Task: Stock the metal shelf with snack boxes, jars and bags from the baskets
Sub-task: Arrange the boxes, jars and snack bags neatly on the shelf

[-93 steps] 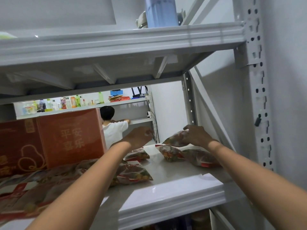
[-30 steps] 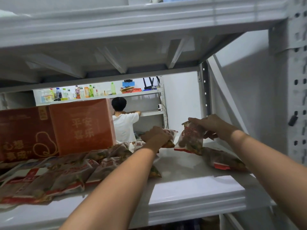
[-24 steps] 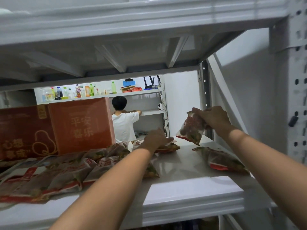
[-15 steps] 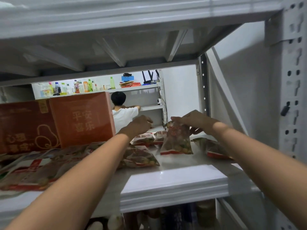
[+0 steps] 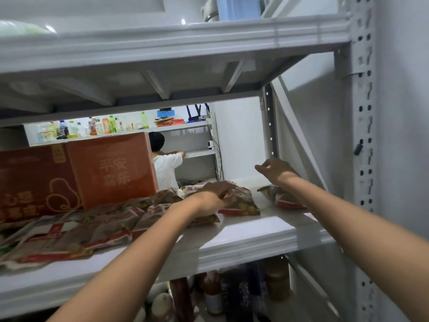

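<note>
Metal shelf (image 5: 255, 231) stocking; gripping snack bag (image 5: 243, 202) in left hand (image 5: 216, 194), probably aligning row, with right hand (image 5: 276, 170) spread loose, empty.

The grey metal shelf (image 5: 243, 238) carries two red boxes (image 5: 111, 168) with gold characters, standing side by side at the back left. In front of them a heap of snack bags (image 5: 92, 231), brown and red, lies flat and overlapping. The middle bag (image 5: 243, 202) sits tilted near the centre, with the left hand (image 5: 216, 194) curled over its top edge. The end bag (image 5: 278, 198) lies flat near the right post, apart from the middle bag.
</note>
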